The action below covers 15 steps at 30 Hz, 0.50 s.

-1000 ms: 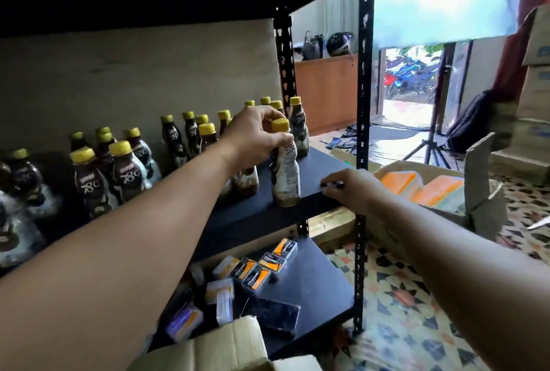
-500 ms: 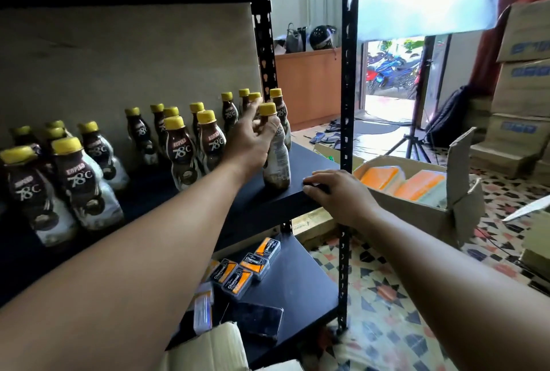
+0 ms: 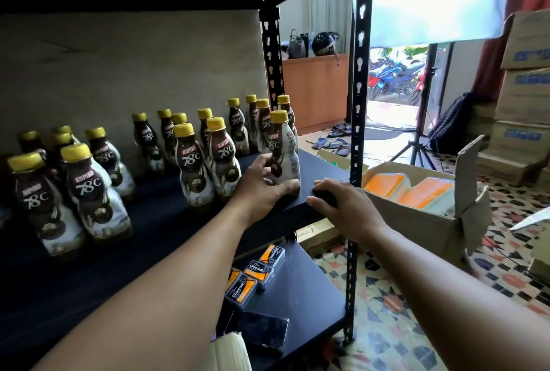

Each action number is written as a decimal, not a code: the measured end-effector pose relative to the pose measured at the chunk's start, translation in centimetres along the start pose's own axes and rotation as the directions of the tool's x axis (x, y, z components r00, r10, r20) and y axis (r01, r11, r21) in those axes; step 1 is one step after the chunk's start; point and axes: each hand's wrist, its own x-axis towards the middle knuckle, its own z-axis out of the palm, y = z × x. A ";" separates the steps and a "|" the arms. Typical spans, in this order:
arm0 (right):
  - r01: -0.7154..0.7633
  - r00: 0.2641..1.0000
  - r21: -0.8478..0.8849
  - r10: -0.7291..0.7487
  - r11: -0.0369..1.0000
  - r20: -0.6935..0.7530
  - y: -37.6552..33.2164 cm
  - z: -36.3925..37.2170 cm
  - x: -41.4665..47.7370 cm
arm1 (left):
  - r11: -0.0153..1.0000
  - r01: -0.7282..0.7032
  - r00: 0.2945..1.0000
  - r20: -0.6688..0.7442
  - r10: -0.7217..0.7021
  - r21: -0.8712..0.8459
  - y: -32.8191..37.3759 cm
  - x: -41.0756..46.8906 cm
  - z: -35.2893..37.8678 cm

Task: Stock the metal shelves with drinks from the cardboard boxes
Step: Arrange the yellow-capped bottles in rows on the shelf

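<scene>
the left hand holds a bottle low on its body, with the fingers and thumb curled round the bottom part. the bottle stands upright on the shelf, near the right front corner, just beside the other bottles. it has a yellow cap, a dark brown upper part with the words "kopiko 78°c", and a pale lower part with a round dark mark. through the clear base a brown drink shows.

the right hand grips the front edge of the same shelf, close to the black post. its fingers lie on top of the board and the thumb presses on the front edge. the two hands are near each other but do not touch.

i count seventeen yellow caps on this shelf, the held bottle included. they stand in loose groups from the left to the right end. the ones at the far left are in shadow, so that part of the count is not sure.

on the floor at the right there is one open box with two orange packs inside. behind it, at the right edge, about four shut boxes are stacked.

on the lower shelf lie four small boxes with orange and black labels that say "charcoal".
</scene>
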 end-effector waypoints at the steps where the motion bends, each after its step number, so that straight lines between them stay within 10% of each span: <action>1: 0.000 1.000 0.014 0.000 1.000 -0.005 0.1 0.3 0.0 | 1.000 0.010 1.000 0.010 -0.010 -0.004 -0.1 0.0 -0.1; 15: 0.007 0.999 0.059 -0.005 0.998 -0.033 -0.3 0.3 -0.5 | 0.998 -0.007 1.000 0.019 0.008 -0.062 -0.5 0.3 0.0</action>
